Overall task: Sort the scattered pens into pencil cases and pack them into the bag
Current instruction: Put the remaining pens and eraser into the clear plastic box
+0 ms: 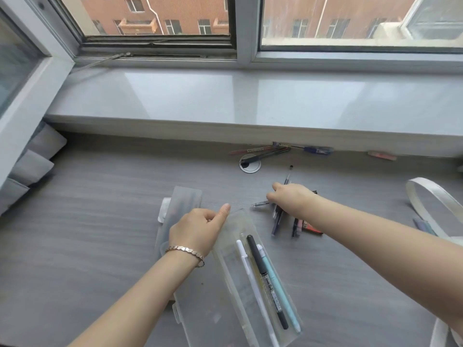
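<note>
An open clear plastic pencil case (233, 249) lies on the grey desk in front of me. Inside it lie a white pen (246, 266), a black pen (260, 266) and a light blue pen (278, 284). My left hand (198, 230) rests on the case's upper edge, thumb out, fingers curled. A second clear case (184, 204) lies closed behind it. My right hand (292, 197) reaches over a pile of dark pens (278, 219) and pinches a clear pen (260, 204) at its end. More pens (265, 152) lie by the sill's base.
A round cable grommet (250, 164) sits in the desk near the far pens. A white bag strap (431, 196) curves at the right edge. A pink eraser (382, 155) lies under the sill. Grey cushions (32, 166) stand at the left.
</note>
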